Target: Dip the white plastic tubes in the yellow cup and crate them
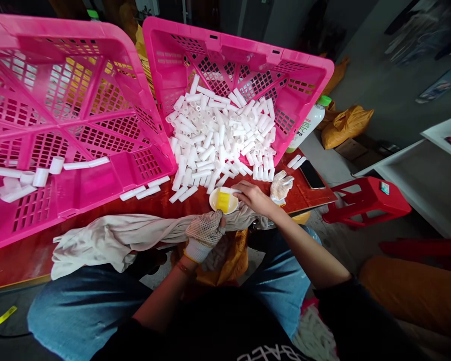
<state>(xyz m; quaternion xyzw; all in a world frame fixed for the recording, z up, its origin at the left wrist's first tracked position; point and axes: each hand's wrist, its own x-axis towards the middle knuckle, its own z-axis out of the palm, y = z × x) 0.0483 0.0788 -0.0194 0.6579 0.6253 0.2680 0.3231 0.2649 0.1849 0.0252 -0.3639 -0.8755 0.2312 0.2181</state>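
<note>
A small white bowl stands near the table's front edge with a yellow piece, perhaps a sponge, in it. My right hand is bare and pinches a short white plastic tube at the bowl's far rim. At the near rim, my left hand, in a white knitted glove with bare fingertips, is closed; what it grips is hidden. A grey cloth lies along the front edge beneath my hands. Beyond the bowl, a heap of white tubes spills out of a tipped pink basket.
At the left, another tipped pink basket holds a few larger tubes. A glove, a phone and a green-capped bottle are at the right. Below my hands is an orange sack; a red stool stands right.
</note>
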